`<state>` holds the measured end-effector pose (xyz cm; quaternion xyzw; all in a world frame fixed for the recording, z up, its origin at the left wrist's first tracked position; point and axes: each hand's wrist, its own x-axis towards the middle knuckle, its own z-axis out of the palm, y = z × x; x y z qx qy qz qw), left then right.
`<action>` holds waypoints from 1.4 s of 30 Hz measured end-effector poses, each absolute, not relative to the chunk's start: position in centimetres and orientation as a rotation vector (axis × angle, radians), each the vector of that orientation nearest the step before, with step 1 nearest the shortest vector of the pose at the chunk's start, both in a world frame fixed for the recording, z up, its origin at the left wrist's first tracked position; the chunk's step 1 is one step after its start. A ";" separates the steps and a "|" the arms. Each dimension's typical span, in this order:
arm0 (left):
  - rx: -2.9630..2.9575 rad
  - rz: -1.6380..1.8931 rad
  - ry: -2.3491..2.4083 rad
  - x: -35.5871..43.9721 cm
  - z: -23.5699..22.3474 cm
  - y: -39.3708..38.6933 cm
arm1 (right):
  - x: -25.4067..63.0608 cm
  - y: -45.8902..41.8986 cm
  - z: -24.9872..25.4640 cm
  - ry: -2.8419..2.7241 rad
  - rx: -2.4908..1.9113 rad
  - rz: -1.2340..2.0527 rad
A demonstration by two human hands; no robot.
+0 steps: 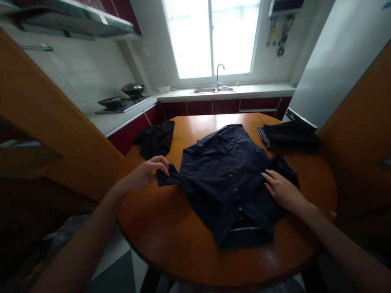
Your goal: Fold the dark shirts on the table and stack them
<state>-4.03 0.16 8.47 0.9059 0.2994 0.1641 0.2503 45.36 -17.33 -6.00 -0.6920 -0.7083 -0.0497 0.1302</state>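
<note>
A dark navy button-up shirt (214, 171) lies spread on the round wooden table (171, 228), front side up, its collar toward me and its hem toward the window. Several small light buttons run down its middle. My left hand (152, 169) pinches the end of the sleeve on the left and holds it out from the body of the shirt. On the right side of the shirt, my right hand (281, 187) rests with fingers stretched over the cloth. The other sleeve is bunched beyond that hand.
A crumpled black garment (156, 138) lies at the table's left edge. Folded dark clothes (290, 135) sit at the back right. Beyond the table are a counter with a sink (204, 90), a stove with pans (133, 89), and a fridge (330, 61) on the right.
</note>
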 end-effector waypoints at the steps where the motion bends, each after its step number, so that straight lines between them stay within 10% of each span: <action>1: 2.443 0.470 0.873 -5.7 8.2 0.0 | 45.4 -17.3 -6.1 -2.051 -2.025 -0.148; 15: 2.445 0.634 1.225 -9.1 4.6 -3.3 | 49.6 -17.3 -1.9 -1.630 -1.915 -0.280; 29: 2.925 0.213 0.750 5.0 -2.3 -6.1 | 55.3 -10.9 -2.0 -1.215 -2.090 0.615; 42: 3.074 0.292 0.245 4.3 -0.1 -9.5 | 57.6 -9.4 -0.3 -1.260 -2.159 0.177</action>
